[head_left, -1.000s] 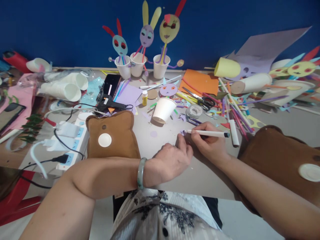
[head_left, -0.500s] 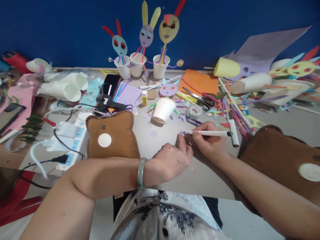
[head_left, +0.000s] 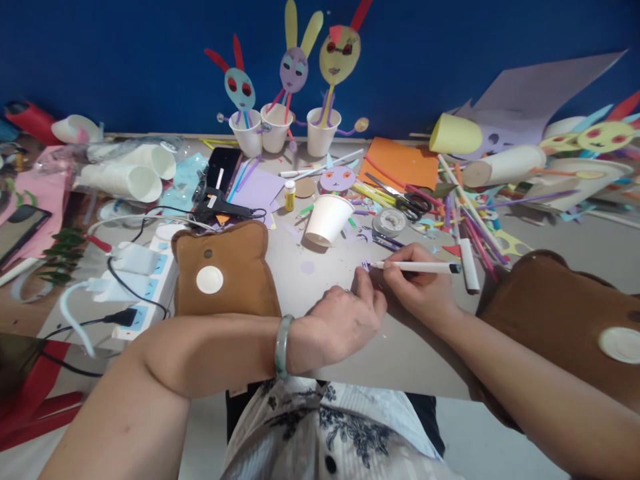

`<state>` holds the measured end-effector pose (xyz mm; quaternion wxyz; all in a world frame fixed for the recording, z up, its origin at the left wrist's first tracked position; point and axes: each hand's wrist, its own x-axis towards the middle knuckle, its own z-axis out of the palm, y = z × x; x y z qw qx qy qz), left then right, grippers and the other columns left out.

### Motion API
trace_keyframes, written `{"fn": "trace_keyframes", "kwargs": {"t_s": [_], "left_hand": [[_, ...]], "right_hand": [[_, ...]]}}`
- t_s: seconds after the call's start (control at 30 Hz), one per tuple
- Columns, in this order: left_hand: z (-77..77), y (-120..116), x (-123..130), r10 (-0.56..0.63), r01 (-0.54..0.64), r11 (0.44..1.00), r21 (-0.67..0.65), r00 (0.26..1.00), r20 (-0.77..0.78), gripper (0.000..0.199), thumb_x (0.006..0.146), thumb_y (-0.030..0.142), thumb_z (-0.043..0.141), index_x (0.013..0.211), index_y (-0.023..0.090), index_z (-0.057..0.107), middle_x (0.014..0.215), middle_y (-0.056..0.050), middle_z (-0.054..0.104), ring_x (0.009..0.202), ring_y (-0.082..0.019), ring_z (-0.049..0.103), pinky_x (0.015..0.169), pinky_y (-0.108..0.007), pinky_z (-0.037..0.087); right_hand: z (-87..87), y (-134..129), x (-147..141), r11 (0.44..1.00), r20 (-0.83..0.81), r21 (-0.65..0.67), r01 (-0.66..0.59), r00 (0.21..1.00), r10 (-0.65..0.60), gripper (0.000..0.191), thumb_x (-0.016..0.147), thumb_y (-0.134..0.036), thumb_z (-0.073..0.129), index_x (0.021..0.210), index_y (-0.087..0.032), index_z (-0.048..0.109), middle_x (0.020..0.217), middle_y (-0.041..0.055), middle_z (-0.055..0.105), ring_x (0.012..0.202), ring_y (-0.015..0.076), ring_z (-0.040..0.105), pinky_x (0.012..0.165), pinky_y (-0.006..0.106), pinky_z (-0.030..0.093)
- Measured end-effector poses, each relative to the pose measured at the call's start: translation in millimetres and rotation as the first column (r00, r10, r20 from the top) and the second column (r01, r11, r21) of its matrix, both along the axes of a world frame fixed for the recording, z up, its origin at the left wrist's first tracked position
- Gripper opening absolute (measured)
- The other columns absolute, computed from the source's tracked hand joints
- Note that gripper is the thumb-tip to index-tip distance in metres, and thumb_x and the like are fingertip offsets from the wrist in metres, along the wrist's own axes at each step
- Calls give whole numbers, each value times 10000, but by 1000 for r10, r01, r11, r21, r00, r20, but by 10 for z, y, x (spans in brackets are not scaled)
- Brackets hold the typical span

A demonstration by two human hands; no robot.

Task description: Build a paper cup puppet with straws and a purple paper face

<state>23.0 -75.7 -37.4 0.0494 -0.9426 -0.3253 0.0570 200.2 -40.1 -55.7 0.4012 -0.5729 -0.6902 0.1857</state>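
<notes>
A tiny scrap of light purple paper [head_left: 365, 265] is set flat on the grey tabletop [head_left: 425, 363], in front of the person and just ahead of the left fingertips. Dark marks, one of them like a letter H, can be made out on it. The scrap is steadied at its near edge by the left hand [head_left: 345, 320], whose fingers are bent and set close together; whether anything is pinched beneath them cannot be told. By the right hand [head_left: 425, 287] a slim white-barrelled marker with a dark end [head_left: 420, 267] is gripped between thumb and fingers, and its tip is brought to the right part of the scrap, touching or almost so.

The step in hand is judged to be the lettering of the scrap. For the next move, small, controlled strokes seem to be called for, with the paper pinned and the fingertips left clear of the marks, since so light a piece could easily be slid or smudged.

Beyond the hands, a white tapered paper cup [head_left: 329, 220] is seen tilted, with a round purple paper face with orange eyes [head_left: 337, 177] placed just behind it. A translucent tape roll [head_left: 390, 223] and black-handled scissors [head_left: 416, 207] are also found there.
</notes>
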Motion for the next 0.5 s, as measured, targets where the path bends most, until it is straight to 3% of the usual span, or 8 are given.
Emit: {"fn": "trace_keyframes", "kwargs": {"t_s": [0.33, 0.5], "left_hand": [[-5, -5, -10, -1, 1, 1000, 17, 1000, 20, 483, 1003, 104, 297, 1432, 12, 499, 1432, -387, 507, 814, -243, 766, 624, -319, 580], [-18, 3, -1, 4, -4, 1000, 12, 1000, 17, 476, 1001, 104, 320, 1433, 27, 506, 1457, -378, 494, 805, -233, 766, 624, -314, 582]], "right_hand": [[-8, -2, 11, 1000, -4, -8, -12, 1000, 12, 141, 809, -275, 642, 702, -249, 554, 575, -13, 587, 503, 156, 527, 473, 295, 401], [-18, 6, 33, 998, -23, 58, 33, 999, -31, 137, 826, -284, 633, 717, -257, 554, 599, -5, 582, 519, 166, 521, 485, 310, 413]]}}
